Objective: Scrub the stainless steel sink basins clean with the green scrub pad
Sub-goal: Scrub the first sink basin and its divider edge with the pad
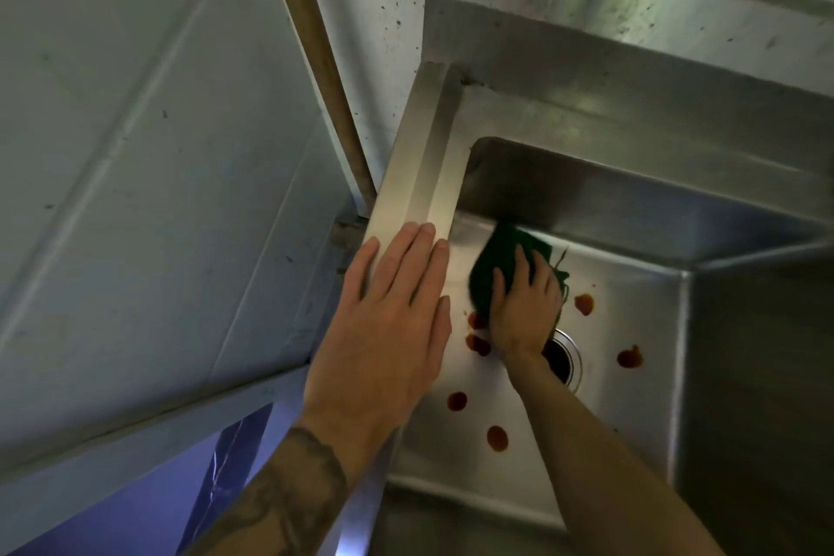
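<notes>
A stainless steel sink basin point(632, 321) fills the right side of the view, its floor dotted with several reddish-brown sauce spots point(629, 358). My right hand point(523, 307) is down in the basin near its far left corner, fingers spread flat and pressing the dark green scrub pad point(492, 266) against the floor. The pad's right part is hidden under the fingers. My left hand point(392, 321) rests flat and open on the sink's left rim point(419, 176). A round drain point(566, 359) lies just behind my right wrist, partly hidden.
A white tiled wall point(135, 149) rises to the left of the sink, with a wooden pole point(316, 59) leaning in the corner. The steel backsplash point(609, 14) runs along the top. The basin's right wall point(758, 375) is dark and steep.
</notes>
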